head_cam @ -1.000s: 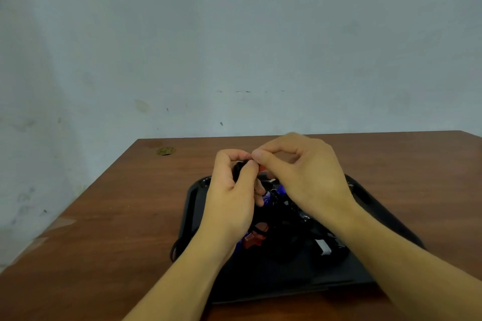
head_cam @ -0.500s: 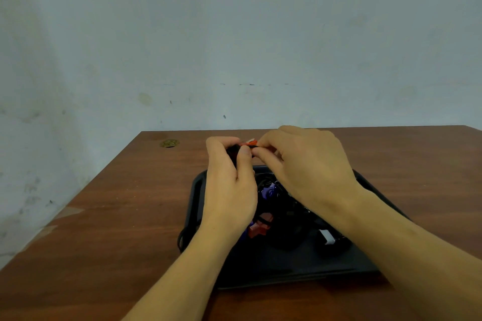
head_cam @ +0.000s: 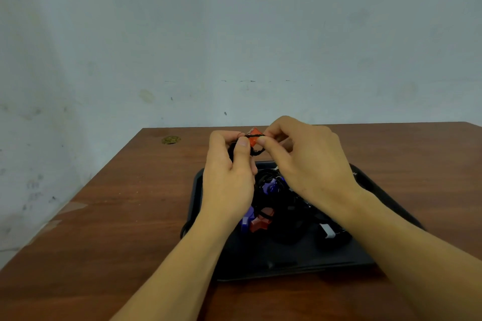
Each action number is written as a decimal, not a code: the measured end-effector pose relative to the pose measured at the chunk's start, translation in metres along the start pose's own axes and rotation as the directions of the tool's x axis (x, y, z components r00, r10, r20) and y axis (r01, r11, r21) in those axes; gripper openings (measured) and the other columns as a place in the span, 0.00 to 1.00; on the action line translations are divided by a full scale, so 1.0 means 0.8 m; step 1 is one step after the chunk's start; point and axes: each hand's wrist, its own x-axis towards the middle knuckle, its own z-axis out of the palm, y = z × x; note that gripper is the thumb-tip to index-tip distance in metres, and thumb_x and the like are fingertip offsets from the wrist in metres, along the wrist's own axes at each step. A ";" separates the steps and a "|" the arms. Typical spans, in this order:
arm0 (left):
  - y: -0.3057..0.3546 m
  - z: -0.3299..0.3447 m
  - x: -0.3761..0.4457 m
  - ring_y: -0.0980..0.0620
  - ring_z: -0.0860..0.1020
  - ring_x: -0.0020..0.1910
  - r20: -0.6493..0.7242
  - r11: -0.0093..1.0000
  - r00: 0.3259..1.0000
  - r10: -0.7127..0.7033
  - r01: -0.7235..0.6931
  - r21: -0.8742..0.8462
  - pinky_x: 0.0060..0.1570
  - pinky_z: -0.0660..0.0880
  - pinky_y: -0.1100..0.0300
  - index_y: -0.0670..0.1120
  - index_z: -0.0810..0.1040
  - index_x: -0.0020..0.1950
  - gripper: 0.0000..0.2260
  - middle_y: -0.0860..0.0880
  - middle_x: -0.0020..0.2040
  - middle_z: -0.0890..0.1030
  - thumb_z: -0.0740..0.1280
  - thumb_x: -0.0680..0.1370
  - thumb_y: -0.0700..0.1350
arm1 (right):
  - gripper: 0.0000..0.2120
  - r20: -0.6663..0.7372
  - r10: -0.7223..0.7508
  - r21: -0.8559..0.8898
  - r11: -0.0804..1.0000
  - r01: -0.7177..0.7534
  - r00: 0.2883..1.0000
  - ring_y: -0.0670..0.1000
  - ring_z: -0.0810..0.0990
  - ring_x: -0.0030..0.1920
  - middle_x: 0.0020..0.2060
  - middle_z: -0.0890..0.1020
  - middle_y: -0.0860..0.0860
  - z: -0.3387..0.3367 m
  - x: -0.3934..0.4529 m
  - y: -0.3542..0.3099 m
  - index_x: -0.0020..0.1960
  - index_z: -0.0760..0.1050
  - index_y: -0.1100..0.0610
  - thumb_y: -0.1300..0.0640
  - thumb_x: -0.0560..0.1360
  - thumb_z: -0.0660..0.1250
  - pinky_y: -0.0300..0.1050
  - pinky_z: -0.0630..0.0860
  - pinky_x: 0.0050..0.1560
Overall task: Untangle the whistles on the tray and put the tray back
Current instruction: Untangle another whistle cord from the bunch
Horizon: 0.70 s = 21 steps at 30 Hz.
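A black tray (head_cam: 292, 266) lies on the brown table (head_cam: 117, 216) and holds a tangle of whistles on black cords. In the pile I see a purple whistle (head_cam: 270, 187), a red whistle (head_cam: 260, 221) and a black one with a white tag (head_cam: 328, 233). Above the tray's far edge both hands are raised together. My left hand (head_cam: 229, 180) pinches a black cord next to an orange-red whistle (head_cam: 253, 138). My right hand (head_cam: 307, 161) pinches that whistle's cord from the other side. A loop of the black cord (head_cam: 257, 151) hangs between the thumbs.
A small brass-coloured round piece (head_cam: 170, 140) sits near the table's far left corner. A pale wall (head_cam: 234, 34) rises right behind the table. A black cord loop (head_cam: 184, 229) hangs over the tray's left rim.
Both hands rose away from the pile toward the tray's far edge, lifting the orange-red whistle and its cord, which now show between the fingertips.
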 end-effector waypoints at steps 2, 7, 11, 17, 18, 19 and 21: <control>-0.002 0.001 0.001 0.53 0.72 0.27 0.004 1.000 1.000 -0.019 0.019 -0.007 0.31 0.71 0.59 0.46 0.72 0.54 0.04 0.48 0.31 0.77 0.59 0.85 0.44 | 0.04 -0.021 0.004 0.024 1.000 -0.004 1.000 0.42 0.80 0.40 0.38 0.80 0.39 0.004 -0.001 0.002 0.52 0.77 0.50 0.50 0.80 0.66 0.44 0.79 0.46; -0.008 -0.006 0.009 0.52 0.70 0.26 -0.023 0.988 0.996 -0.086 0.082 -0.132 0.34 0.69 0.54 0.44 0.72 0.52 0.06 0.49 0.29 0.76 0.58 0.85 0.43 | 0.04 0.016 0.142 0.287 0.948 -0.141 0.990 0.44 0.82 0.40 0.39 0.83 0.42 0.001 0.007 0.017 0.48 0.75 0.48 0.57 0.80 0.66 0.51 0.84 0.41; -0.008 -0.005 0.008 0.51 0.70 0.27 -0.036 0.972 0.991 -0.130 0.121 -0.200 0.34 0.70 0.53 0.44 0.72 0.51 0.06 0.49 0.29 0.76 0.58 0.85 0.43 | 0.05 0.178 0.181 0.450 0.859 -0.243 0.967 0.45 0.84 0.43 0.45 0.83 0.44 0.002 0.001 0.009 0.54 0.78 0.48 0.50 0.79 0.67 0.44 0.84 0.40; -0.008 -0.002 0.004 0.51 0.72 0.27 -0.004 0.959 0.987 -0.160 0.155 -0.239 0.34 0.72 0.52 0.42 0.73 0.53 0.06 0.48 0.30 0.76 0.60 0.85 0.43 | 0.09 0.193 0.183 0.492 0.832 -0.257 0.964 0.45 0.84 0.41 0.42 0.84 0.46 0.016 -0.007 0.005 0.55 0.80 0.51 0.52 0.76 0.73 0.44 0.84 0.39; -0.008 -0.002 0.004 0.51 0.72 0.27 0.004 0.958 0.987 -0.163 0.159 -0.240 0.33 0.71 0.54 0.42 0.73 0.53 0.06 0.48 0.30 0.77 0.60 0.85 0.43 | 0.07 0.177 0.196 0.496 0.829 -0.260 0.964 0.46 0.84 0.40 0.41 0.85 0.46 0.015 -0.005 0.005 0.54 0.82 0.52 0.54 0.77 0.73 0.45 0.84 0.38; -0.008 -0.002 0.004 0.51 0.73 0.27 0.009 0.955 0.986 -0.168 0.165 -0.245 0.32 0.71 0.55 0.42 0.74 0.53 0.06 0.48 0.30 0.77 0.60 0.85 0.43 | 0.06 0.163 0.197 0.493 0.833 -0.253 0.967 0.46 0.84 0.40 0.41 0.85 0.46 0.015 -0.004 0.006 0.54 0.82 0.52 0.56 0.77 0.72 0.44 0.84 0.37; -0.006 -0.002 0.004 0.52 0.73 0.27 0.018 0.943 0.982 -0.189 0.186 -0.276 0.31 0.71 0.56 0.41 0.74 0.52 0.06 0.48 0.31 0.78 0.60 0.85 0.43 | 0.05 0.155 0.189 0.476 0.846 -0.241 0.970 0.46 0.84 0.36 0.39 0.85 0.46 0.010 -0.001 0.006 0.52 0.84 0.50 0.57 0.77 0.72 0.42 0.82 0.36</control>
